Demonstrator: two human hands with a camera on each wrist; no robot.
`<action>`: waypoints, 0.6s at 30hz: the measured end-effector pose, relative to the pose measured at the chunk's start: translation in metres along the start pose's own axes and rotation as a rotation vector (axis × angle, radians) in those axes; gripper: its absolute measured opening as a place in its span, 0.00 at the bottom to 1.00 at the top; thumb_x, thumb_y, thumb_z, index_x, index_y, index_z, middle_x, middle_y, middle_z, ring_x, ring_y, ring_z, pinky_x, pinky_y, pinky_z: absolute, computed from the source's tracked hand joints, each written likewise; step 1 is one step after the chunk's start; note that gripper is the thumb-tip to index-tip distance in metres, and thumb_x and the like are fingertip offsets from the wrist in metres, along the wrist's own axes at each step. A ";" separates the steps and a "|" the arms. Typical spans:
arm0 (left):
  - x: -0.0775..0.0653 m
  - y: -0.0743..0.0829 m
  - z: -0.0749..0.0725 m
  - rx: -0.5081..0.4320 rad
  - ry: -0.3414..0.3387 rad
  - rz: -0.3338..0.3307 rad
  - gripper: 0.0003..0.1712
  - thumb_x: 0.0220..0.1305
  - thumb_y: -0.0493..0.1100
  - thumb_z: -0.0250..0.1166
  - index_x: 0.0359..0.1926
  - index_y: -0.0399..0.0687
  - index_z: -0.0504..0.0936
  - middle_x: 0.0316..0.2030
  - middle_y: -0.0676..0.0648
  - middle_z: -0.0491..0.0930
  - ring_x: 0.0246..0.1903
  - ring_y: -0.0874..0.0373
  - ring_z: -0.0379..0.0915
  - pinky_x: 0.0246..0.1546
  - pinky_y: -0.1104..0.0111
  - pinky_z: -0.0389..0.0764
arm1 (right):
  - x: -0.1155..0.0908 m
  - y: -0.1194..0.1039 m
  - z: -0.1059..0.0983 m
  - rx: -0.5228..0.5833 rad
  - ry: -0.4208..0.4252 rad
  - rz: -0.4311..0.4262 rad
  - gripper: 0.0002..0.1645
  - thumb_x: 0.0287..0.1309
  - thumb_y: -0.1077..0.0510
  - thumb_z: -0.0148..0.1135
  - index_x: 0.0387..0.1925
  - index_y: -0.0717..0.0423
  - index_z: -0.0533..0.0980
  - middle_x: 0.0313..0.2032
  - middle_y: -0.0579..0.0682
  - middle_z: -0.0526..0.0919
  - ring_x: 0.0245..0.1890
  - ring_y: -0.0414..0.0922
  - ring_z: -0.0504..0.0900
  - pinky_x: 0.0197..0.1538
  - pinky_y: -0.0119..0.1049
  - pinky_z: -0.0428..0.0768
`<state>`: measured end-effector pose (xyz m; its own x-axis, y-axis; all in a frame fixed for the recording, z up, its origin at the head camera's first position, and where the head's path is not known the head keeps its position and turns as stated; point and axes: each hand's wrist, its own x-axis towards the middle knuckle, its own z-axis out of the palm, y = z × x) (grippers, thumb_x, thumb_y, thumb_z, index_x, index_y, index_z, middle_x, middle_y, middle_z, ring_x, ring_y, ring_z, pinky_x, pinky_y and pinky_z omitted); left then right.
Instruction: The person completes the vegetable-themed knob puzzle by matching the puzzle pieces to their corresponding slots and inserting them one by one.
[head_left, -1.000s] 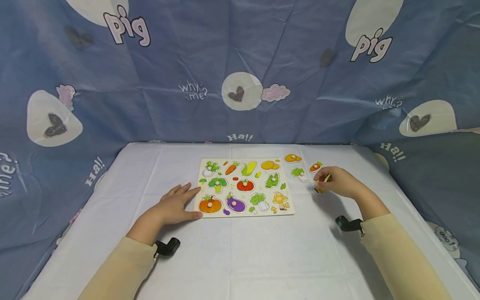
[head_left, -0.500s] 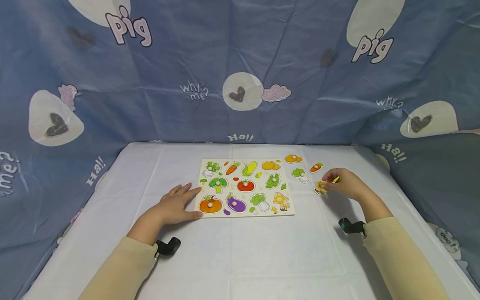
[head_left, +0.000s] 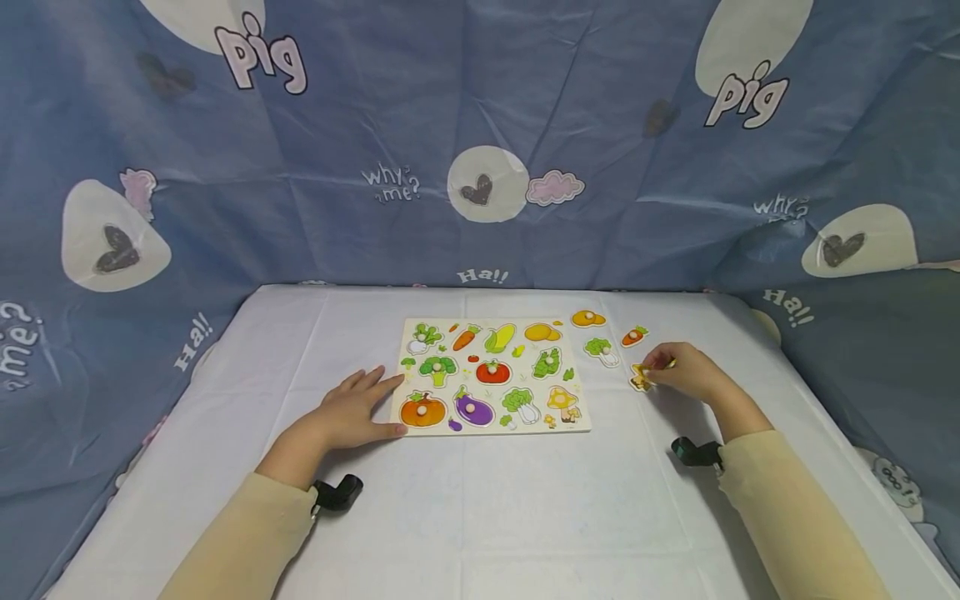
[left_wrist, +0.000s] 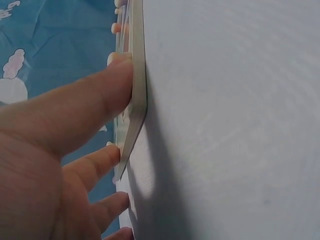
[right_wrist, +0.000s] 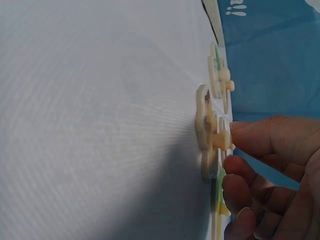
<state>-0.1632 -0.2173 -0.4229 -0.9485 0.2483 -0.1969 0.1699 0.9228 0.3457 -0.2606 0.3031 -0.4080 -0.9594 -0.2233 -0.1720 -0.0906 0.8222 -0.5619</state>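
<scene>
A wooden vegetable knob puzzle board (head_left: 483, 430) lies on the table in the head view. My left hand (head_left: 348, 412) rests at its left edge with straight spread fingers; in the left wrist view the thumb (left_wrist: 100, 97) touches the board's side near a corner. To the right of the board my right hand (head_left: 688, 371) has thumb and fingertips at the knob of a mushroom puzzle piece (right_wrist: 202, 122), which appears pinched. A yellow bit shows by the right hand in the head view; most of that piece is hidden.
Loose potato (head_left: 588, 318), cabbage (head_left: 601, 350) and carrot (head_left: 633, 336) puzzle pieces lie between the board and the right hand or just beyond it. White cloth (head_left: 525, 508) covers the table. A blue printed curtain (head_left: 405, 233) stands behind.
My right hand shifted slightly right, then came back left and lower to the mushroom piece, and less of the yellow bit shows now. The left hand stays on the board.
</scene>
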 end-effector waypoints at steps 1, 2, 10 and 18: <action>0.000 0.000 0.000 -0.001 0.001 0.002 0.53 0.56 0.69 0.67 0.76 0.51 0.62 0.76 0.33 0.52 0.73 0.28 0.42 0.66 0.30 0.49 | 0.001 0.001 0.001 0.005 -0.004 -0.001 0.11 0.60 0.59 0.68 0.41 0.62 0.80 0.35 0.52 0.77 0.36 0.48 0.74 0.39 0.40 0.70; 0.000 0.000 0.000 -0.002 0.002 0.004 0.53 0.56 0.69 0.67 0.76 0.51 0.62 0.76 0.33 0.52 0.73 0.28 0.42 0.66 0.30 0.49 | 0.001 0.002 0.001 0.006 -0.007 -0.004 0.11 0.60 0.59 0.68 0.41 0.62 0.80 0.34 0.52 0.78 0.36 0.47 0.73 0.38 0.39 0.70; 0.000 -0.001 -0.001 -0.010 0.008 0.021 0.53 0.57 0.69 0.67 0.76 0.49 0.62 0.75 0.32 0.52 0.73 0.27 0.43 0.66 0.30 0.49 | 0.007 0.006 0.006 0.007 -0.028 0.021 0.11 0.58 0.62 0.67 0.42 0.63 0.80 0.33 0.52 0.78 0.34 0.46 0.74 0.38 0.39 0.72; 0.000 -0.001 -0.001 -0.013 0.002 0.017 0.52 0.57 0.68 0.67 0.76 0.49 0.62 0.75 0.32 0.52 0.73 0.27 0.43 0.66 0.30 0.49 | 0.009 0.004 0.007 -0.009 -0.042 0.029 0.09 0.58 0.63 0.65 0.40 0.62 0.79 0.32 0.52 0.78 0.34 0.47 0.74 0.37 0.39 0.72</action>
<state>-0.1635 -0.2185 -0.4223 -0.9460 0.2637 -0.1885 0.1829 0.9143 0.3613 -0.2678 0.3004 -0.4177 -0.9496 -0.2212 -0.2222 -0.0656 0.8332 -0.5490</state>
